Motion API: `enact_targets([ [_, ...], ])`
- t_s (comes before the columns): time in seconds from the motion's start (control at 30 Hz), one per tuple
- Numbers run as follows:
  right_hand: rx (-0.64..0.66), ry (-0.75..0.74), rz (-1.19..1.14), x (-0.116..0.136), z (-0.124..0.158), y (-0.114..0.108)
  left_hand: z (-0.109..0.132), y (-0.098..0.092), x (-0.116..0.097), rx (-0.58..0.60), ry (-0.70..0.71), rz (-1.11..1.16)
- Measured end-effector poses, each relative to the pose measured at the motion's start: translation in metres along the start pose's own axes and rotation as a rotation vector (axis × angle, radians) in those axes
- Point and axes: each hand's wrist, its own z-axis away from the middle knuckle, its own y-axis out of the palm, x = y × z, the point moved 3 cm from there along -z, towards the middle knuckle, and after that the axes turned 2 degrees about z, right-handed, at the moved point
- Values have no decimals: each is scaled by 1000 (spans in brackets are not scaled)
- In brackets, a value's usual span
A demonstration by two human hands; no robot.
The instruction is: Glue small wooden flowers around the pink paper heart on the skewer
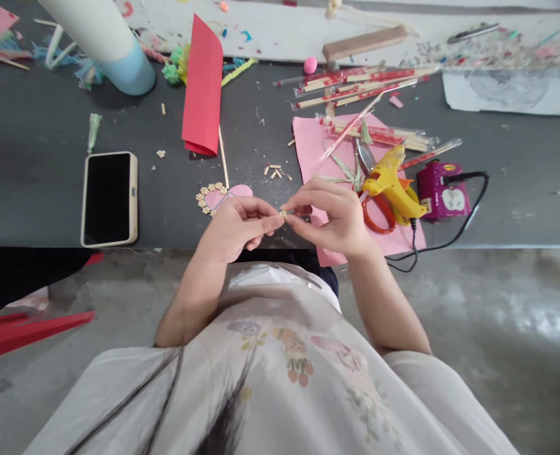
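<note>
Pale flower-shaped piece is held up in front of the body, near the front edge of the grey table, where the fingertips of both hands meet. It is pinched by the thumb and forefinger of the right hand and is met from the other side by the thumb and forefinger of the left hand, which are closed together; how firmly it is gripped by each cannot be told.

Just beyond the left hand, and partly covered by it, a pink paper heart is laid, its left side edged with similar pale flowers. A thin wooden stick is seen running from it toward a folded red card. Short stick pieces are scattered beyond the fingertips.

Beside the right hand, a yellow glue gun and orange-handled scissors are rested on a pink paper sheet. Farther right, a black cable is plugged into a purple power socket.
</note>
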Motion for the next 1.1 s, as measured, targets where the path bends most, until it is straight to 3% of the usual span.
enact_targets([
  [0.43,37,16,9,-4,2,5,4,-4,-4,-27,58,-191],
  [0.87,-13,23,23,-5,2,7,0,-3,6,13,18,-55],
  [1.1,-4,60,99,-7,-1,5,-3,-6,7,-52,30,-53],
])
